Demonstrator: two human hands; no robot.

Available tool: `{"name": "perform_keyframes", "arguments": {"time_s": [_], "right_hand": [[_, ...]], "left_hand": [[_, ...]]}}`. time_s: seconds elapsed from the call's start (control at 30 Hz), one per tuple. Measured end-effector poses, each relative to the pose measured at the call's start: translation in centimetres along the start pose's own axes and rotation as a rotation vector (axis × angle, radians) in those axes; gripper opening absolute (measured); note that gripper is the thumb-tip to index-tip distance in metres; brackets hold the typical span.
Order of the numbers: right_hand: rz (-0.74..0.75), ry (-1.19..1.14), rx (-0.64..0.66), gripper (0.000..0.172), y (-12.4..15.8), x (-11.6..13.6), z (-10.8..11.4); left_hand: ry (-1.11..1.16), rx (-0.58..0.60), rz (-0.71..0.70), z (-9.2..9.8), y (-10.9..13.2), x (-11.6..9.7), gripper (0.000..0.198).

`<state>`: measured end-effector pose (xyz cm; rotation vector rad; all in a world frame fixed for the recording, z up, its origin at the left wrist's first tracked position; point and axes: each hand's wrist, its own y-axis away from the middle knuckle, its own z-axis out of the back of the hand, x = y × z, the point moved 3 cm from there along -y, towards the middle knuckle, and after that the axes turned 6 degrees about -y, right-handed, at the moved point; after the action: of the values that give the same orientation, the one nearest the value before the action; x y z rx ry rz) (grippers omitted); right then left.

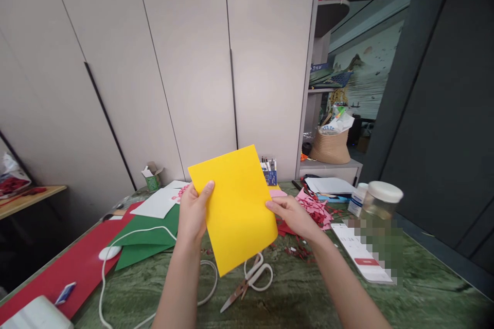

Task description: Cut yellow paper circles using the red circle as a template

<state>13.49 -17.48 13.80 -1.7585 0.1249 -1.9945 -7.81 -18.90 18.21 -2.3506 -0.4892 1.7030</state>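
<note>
Rectangular yellow paper sheet — left hand and right hand apart, pinching opposite edges; white-handled metal scissors lie below the sheet.

Scissors are lying on the surface. A paper sheet is hovering above them. Left of the scissors, a cable is looping; right of them, a phone is lying; behind them, toward the right, paper scraps are spreading.
</note>
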Motion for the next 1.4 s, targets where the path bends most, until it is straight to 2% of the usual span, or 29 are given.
{"name": "perform_keyframes", "arguments": {"time_s": [0.53,0.73,1.0,1.23,1.4], "right_hand": [[0.006,0.023,0.119,0.043,0.2,-0.3,-2.9],[0.015,0.054,0.191,0.044,0.7,0.3,-3.3],[0.004,0.084,0.224,0.044,1.1,0.7,-3.4],[-0.080,-0.049,0.393,0.045,2.0,2.3,-3.8],[-0.064,-0.030,0.398,0.047,1.9,2.3,-3.5]], "left_hand": [[-0.035,-0.084,0.012,2.8,-0.7,-1.3,0.031],[-0.040,-0.105,0.010,3.4,-0.8,-1.5,0.030],[-0.045,-0.150,-0.004,4.1,-1.2,-1.5,0.034],[-0.051,-0.151,-0.013,4.5,-1.5,-1.3,0.034],[-0.054,-0.148,-0.007,4.6,-1.7,-1.2,0.034]]}}
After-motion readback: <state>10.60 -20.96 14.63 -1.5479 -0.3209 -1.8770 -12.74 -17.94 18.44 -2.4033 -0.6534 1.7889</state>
